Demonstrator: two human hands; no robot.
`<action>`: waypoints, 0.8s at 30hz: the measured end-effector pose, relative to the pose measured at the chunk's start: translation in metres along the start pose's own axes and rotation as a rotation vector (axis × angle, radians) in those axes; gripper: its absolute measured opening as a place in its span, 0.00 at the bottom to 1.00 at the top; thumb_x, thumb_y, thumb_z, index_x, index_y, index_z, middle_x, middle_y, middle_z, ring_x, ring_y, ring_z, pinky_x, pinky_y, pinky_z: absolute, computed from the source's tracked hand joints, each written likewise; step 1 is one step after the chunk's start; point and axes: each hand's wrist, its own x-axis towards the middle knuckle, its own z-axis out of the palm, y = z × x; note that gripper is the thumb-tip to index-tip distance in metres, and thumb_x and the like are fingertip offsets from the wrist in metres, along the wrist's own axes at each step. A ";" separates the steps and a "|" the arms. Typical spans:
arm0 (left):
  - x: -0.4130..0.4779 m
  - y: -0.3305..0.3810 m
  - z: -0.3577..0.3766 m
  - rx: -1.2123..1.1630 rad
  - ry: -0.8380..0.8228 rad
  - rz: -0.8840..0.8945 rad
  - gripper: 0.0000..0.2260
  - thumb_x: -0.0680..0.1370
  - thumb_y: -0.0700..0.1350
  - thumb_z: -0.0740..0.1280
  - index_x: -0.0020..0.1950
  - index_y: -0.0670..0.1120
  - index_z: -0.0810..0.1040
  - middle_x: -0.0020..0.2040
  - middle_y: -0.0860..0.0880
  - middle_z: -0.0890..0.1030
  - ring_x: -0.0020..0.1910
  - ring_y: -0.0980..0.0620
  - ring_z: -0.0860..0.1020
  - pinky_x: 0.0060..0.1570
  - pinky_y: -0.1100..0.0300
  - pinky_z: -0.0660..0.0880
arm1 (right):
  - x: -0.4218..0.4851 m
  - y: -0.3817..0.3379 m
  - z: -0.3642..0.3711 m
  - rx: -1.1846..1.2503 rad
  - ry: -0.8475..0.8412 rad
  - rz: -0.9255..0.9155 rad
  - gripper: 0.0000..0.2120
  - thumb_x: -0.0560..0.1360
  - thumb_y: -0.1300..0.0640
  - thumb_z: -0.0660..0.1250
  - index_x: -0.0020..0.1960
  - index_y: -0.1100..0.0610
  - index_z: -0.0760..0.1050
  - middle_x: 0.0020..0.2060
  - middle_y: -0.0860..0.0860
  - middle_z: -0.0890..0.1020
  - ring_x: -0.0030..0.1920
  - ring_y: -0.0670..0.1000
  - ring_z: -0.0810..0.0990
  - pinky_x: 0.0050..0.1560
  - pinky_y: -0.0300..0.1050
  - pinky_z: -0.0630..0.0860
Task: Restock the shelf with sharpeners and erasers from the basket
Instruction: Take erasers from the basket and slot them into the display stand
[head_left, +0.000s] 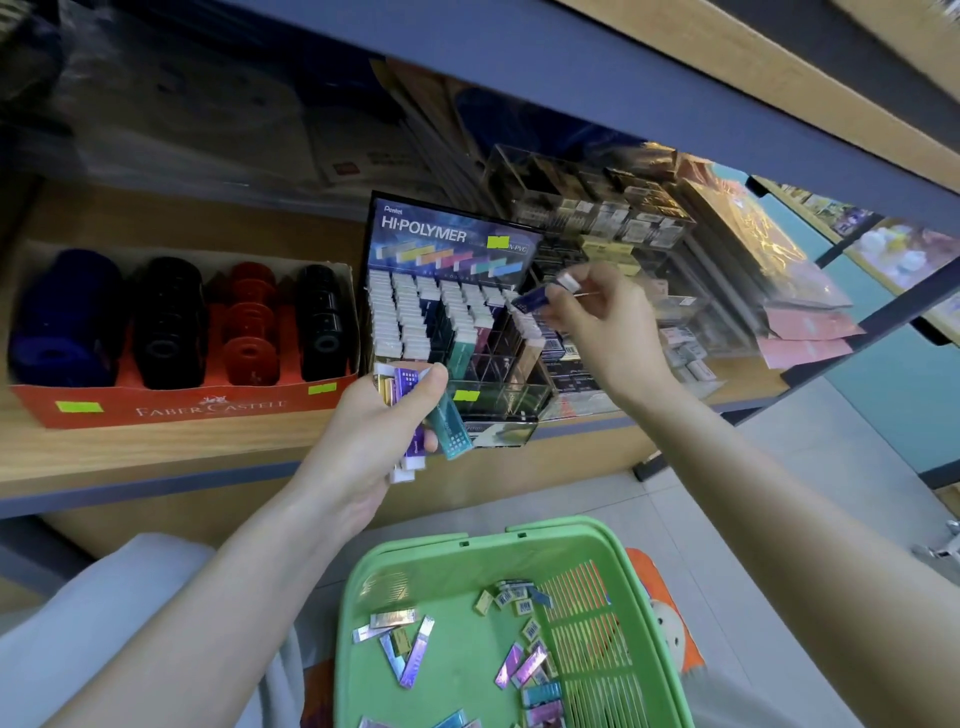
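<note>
Up at the display, the grip of the right hand was narrow: thumb and forefinger pinched a dark blue eraser near its white end. The eraser was tilted, just above the right-hand slots of the Hi-Polymer rack; whether it touched the rack could not be told. The left hand had a fuller grip, its fingers and thumb curled round a bundle of erasers (purple, gold and white sleeves, with a teal one jutting out to the right). It held the bundle close in front of the rack's lower left corner.

The rack stood on the wooden shelf, its left columns filled with white-ended erasers and several clear slots at the front right unfilled. Just beside it on the left sat a red Faber-Castell box with rows of blue, black and red sharpeners. Behind and to the right was a clear organiser of small boxed items. Below the shelf, between the forearms, the green basket held loose erasers scattered over its floor.
</note>
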 end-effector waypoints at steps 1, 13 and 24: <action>0.000 0.000 0.000 0.009 -0.002 -0.005 0.06 0.79 0.45 0.65 0.43 0.45 0.78 0.27 0.55 0.76 0.23 0.58 0.68 0.25 0.68 0.69 | 0.007 0.004 0.003 -0.031 0.015 -0.012 0.05 0.77 0.60 0.65 0.44 0.53 0.72 0.39 0.56 0.83 0.43 0.56 0.83 0.50 0.56 0.79; 0.004 0.007 -0.006 0.021 0.006 -0.030 0.06 0.75 0.48 0.69 0.50 0.48 0.78 0.25 0.51 0.70 0.20 0.57 0.62 0.19 0.68 0.58 | 0.047 0.013 0.015 -0.457 -0.169 -0.236 0.02 0.78 0.60 0.64 0.49 0.59 0.73 0.33 0.48 0.74 0.31 0.47 0.71 0.33 0.40 0.62; 0.006 0.008 -0.006 0.006 0.011 -0.069 0.06 0.77 0.46 0.67 0.51 0.46 0.79 0.24 0.51 0.70 0.19 0.56 0.61 0.22 0.64 0.54 | 0.055 0.020 0.031 -0.432 -0.159 -0.367 0.07 0.72 0.68 0.70 0.49 0.62 0.75 0.39 0.50 0.76 0.37 0.45 0.74 0.44 0.48 0.76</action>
